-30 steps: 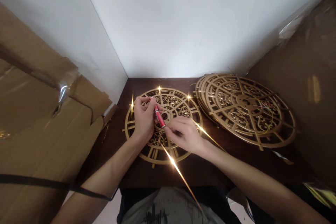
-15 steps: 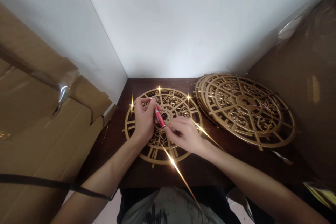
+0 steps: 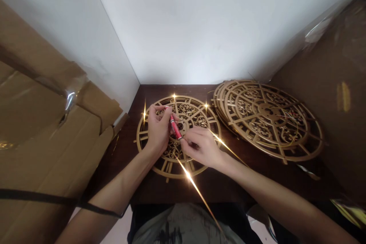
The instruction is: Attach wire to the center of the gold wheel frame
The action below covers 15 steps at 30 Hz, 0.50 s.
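Over the middle of a gold openwork clock-face frame (image 3: 183, 175), I hold two slim red batteries (image 3: 175, 127) end to end, with silver showing at the joint and the near end. My left hand (image 3: 159, 124) is closed around their far part, thumb and fingers pinching. At the near end, the fingertips of my right hand (image 3: 202, 143) are pressed together against the silver tip. Any wire in the fingertips is too small to make out. Several bright points of light (image 3: 188, 175) shine along the frame's rim, with long glare streaks.
Right of my hands lies a stack of similar gold frames (image 3: 270, 112), thin wires on top. Cardboard (image 3: 57, 152) stands at the left, and another brown box (image 3: 340, 84) at the right. A white wall (image 3: 200, 30) rises behind the dark tabletop (image 3: 225, 185). A black strap (image 3: 57, 198) crosses lower left.
Almost nothing differs. The whole view has shifted very slightly, and both hands keep the same grip on the red batteries. The lights stay bright.
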Each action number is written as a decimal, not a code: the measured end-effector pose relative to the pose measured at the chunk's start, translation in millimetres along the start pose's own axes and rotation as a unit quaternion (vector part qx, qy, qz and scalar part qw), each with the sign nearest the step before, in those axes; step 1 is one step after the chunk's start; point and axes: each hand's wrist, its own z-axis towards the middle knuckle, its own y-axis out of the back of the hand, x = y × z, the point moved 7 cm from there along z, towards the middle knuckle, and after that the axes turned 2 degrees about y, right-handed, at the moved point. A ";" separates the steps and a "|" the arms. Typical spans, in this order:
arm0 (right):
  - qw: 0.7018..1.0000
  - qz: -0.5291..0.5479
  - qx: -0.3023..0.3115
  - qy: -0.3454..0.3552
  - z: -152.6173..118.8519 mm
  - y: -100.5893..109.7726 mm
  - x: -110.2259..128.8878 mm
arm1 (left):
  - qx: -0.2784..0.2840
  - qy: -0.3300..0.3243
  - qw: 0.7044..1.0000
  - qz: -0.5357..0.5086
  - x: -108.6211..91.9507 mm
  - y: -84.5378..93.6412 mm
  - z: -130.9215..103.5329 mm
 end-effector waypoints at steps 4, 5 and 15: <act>1.000 -0.003 -0.002 0.000 -0.7 -0.5 -0.6 | 0.001 0.007 1.000 -0.005 1.7 0.5 0.0; 1.000 -0.003 0.000 -0.001 -0.9 -0.7 -0.9 | 0.001 0.008 1.000 -0.004 1.8 0.5 0.0; 0.991 -0.111 0.010 0.070 -1.7 -2.6 7.8 | 0.017 -0.025 1.000 0.011 -4.9 -0.6 4.9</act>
